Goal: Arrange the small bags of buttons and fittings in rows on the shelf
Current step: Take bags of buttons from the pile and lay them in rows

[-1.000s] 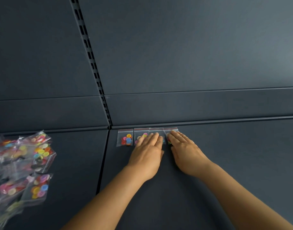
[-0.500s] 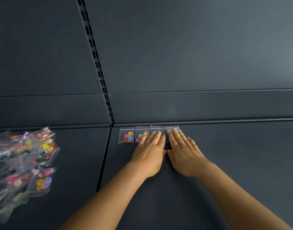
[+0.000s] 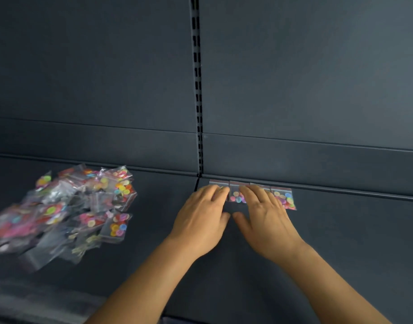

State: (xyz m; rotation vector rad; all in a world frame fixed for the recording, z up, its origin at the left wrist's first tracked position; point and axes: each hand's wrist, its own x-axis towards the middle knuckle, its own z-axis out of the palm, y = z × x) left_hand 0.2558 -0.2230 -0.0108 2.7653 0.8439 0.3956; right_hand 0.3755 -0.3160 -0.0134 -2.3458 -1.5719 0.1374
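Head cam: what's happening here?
A person is lining up small clear bags of coloured buttons along the back edge of a dark shelf. Four bags sit side by side in a row. The left hand lies flat over the leftmost bag, and the right hand lies flat over the third; neither grips anything. A loose pile of unsorted bags waits to the left on the next shelf panel.

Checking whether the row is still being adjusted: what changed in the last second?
Both hands slid left along the row of bags: the left hand now covers the leftmost bag, the right hand has uncovered the rightmost bag. Nothing was lifted. The four bags stay against the back ledge; the loose pile looks untouched.
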